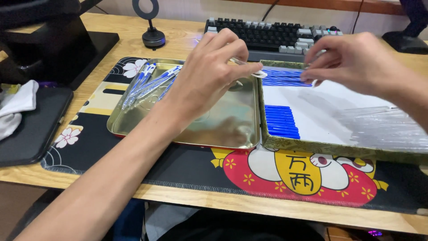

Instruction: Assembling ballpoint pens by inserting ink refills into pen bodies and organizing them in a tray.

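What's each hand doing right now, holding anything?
Left hand: fingers pinched shut on a clear pen barrel over the metal tray.
Right hand: fingers pinched on something small, too hidden to identify.

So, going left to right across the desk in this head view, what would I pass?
White cloth → dark tablet → metal tray holding blue pens → left hand → right hand over the cloth-edged box → clear pen barrels.
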